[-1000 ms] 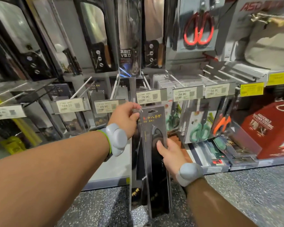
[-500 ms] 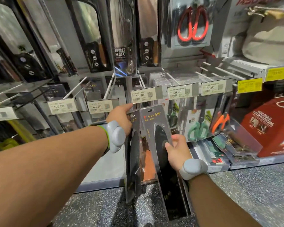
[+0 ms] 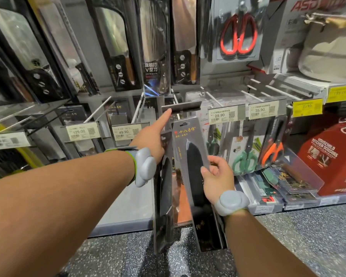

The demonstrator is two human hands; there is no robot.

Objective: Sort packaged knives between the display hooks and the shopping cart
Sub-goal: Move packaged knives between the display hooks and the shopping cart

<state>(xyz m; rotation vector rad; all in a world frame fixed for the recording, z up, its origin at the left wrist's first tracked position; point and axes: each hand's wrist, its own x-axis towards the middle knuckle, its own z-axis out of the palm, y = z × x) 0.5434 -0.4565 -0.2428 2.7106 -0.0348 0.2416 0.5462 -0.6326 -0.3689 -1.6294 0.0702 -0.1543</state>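
My right hand [image 3: 218, 176] pinches the right edge of a grey packaged knife [image 3: 188, 132], thumb on its front. The pack is upright, tilted slightly left, with its hang hole just below the display hooks. My left hand [image 3: 152, 136] reaches forward with a straight index finger that pushes the hook's price tag flap [image 3: 181, 107] up to horizontal. A second, darker packaged knife [image 3: 164, 186] hangs edge-on just right of my left wrist; whether my hidden fingers touch it I cannot tell. No shopping cart is in view.
Packaged cleavers [image 3: 118, 47] hang on the upper row with red scissors [image 3: 238, 35]. Price tags reading 129.00 [image 3: 82, 130], 49.90 [image 3: 126, 131] and 29.90 [image 3: 223, 114] front neighbouring hooks. Green scissors [image 3: 245, 160], orange scissors [image 3: 272, 152] and a red box [image 3: 328, 156] sit right. Speckled floor [image 3: 188, 260] lies below.
My left index finger has flipped the middle price tag up to horizontal. My right hand has slid the grey pack up and to the right, with its top now close under the hook.
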